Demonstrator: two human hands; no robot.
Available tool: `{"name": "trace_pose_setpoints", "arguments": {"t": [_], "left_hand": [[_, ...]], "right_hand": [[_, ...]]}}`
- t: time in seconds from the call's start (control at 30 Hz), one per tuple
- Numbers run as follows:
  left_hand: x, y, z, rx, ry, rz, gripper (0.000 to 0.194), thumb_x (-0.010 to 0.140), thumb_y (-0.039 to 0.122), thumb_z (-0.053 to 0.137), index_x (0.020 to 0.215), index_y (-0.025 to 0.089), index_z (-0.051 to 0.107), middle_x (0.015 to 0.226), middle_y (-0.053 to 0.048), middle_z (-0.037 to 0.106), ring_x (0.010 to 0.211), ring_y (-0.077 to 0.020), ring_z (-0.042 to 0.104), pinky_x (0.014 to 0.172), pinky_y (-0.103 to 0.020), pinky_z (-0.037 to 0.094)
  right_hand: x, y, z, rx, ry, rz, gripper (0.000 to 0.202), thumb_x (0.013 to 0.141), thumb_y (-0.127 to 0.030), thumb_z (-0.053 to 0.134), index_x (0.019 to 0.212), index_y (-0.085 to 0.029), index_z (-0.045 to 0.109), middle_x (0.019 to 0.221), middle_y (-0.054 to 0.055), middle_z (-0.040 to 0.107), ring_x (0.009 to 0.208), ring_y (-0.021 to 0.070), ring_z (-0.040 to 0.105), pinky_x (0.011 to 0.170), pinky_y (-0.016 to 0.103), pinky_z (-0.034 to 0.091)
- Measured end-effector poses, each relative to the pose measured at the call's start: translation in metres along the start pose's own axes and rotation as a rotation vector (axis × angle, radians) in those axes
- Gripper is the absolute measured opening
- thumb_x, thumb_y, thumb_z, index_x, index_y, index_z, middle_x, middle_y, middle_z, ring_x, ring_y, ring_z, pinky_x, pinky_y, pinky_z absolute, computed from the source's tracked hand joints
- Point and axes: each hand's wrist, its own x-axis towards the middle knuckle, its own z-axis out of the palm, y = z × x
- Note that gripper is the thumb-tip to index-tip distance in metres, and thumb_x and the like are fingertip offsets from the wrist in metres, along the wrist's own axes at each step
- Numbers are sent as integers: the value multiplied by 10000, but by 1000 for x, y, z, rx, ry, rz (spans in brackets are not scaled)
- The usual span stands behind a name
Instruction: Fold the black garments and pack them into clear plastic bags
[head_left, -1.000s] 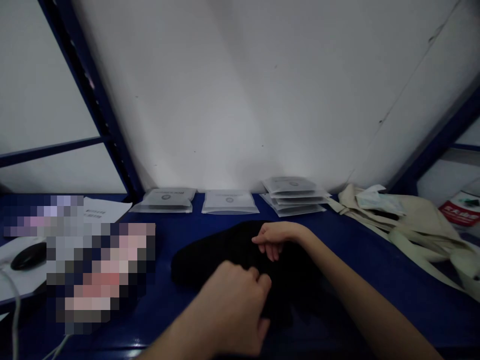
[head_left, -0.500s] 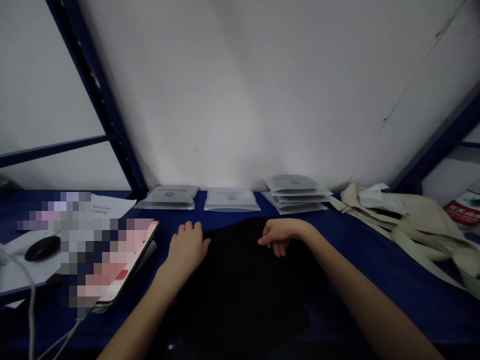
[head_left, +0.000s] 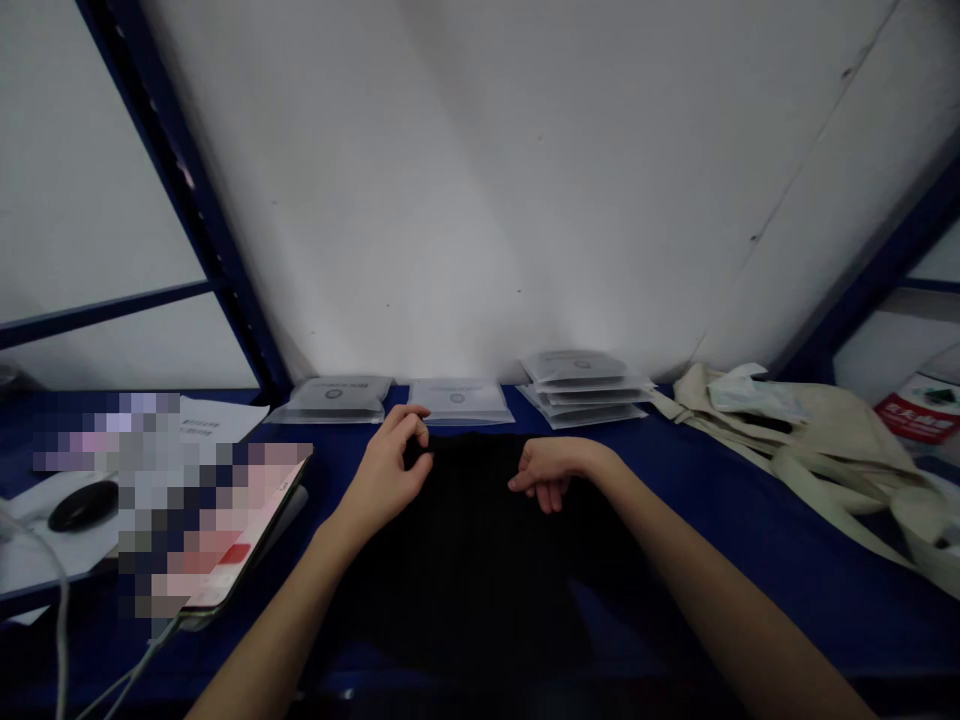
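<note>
A dark black cloth (head_left: 472,560) lies spread over the table in front of me; its folds are hard to make out in the dim light. At its far left corner is my left hand (head_left: 390,465), its fingers curled over the fabric and the thumb just below them. My right hand (head_left: 551,470) rests bent at the wrist on the far right part, fingers folded in and pinching the fabric. What lies between the right fingertips is mostly hidden.
Along the wall lie flat, frosted zip bags: one at left (head_left: 334,400), one in the middle (head_left: 459,400), a stack (head_left: 585,385) at right. A beige cloth bag (head_left: 832,430) lies right. Left are a phone (head_left: 247,550), a black mouse (head_left: 84,506), papers (head_left: 217,425) and a cable (head_left: 64,620).
My left hand has gone from lying flat beside the cloth to curling at its far left corner, slightly up and right. The right hand stays nearly in place. The view has shifted slightly.
</note>
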Motion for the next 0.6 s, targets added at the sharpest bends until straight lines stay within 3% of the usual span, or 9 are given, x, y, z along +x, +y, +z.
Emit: {"name": "trace_pose_setpoints", "arguments": {"t": [0.1,0.2,0.33,0.4,0.47,0.53,0.6], "left_hand": [[-2,-5,-2,158,40,-89,46,801,179,417,817,192,459,1147,-90,498,1120,-204,475,951,-339,378],[-7,-15,-1,378,-2,-208,219,821,233,428,1003,142,507,1200,-153,489,1198,-269,422,1002,-407,333],[-21,-22,4,442,-307,-223,506,827,295,450,1289,97,394,1408,-193,340,1323,-317,273,1033,-483,280],[-32,-19,4,393,-463,-251,571,833,353,445,1348,129,343,1455,-167,277,1345,-315,226,1029,-482,294],[-44,-14,2,369,-548,-300,590,841,398,425,1363,137,338,1463,-161,257,1347,-315,208,1023,-481,307],[-58,-11,-4,376,-528,-315,590,848,423,407,1359,133,354,1459,-161,260,1343,-313,211,1018,-483,319],[-76,-9,-12,388,-406,-270,561,857,431,395,1343,151,385,1443,-147,307,1324,-296,275,1005,-470,352]], "right_hand": [[1,3,-1,0,6,-9,301,840,-365,496,641,-143,539,512,-12,596,473,89,570,561,211,388],[1,6,-4,-4,19,-11,267,840,-356,495,675,-151,544,525,-13,604,502,103,590,572,221,399],[-3,10,-8,-20,36,-56,243,828,-369,506,703,-161,527,576,-9,613,522,94,586,551,210,389],[-9,11,-7,-30,63,-86,218,816,-362,519,730,-162,532,598,-6,613,547,100,588,566,217,397],[-18,12,-3,-52,114,-116,188,795,-351,544,780,-164,551,621,-1,616,581,117,593,583,230,408],[-30,14,7,-98,226,-157,204,770,-360,570,846,-171,577,676,14,632,625,144,598,581,245,413],[-45,18,24,-143,394,-215,238,768,-384,567,903,-190,597,767,32,650,675,169,604,576,261,423]]}}
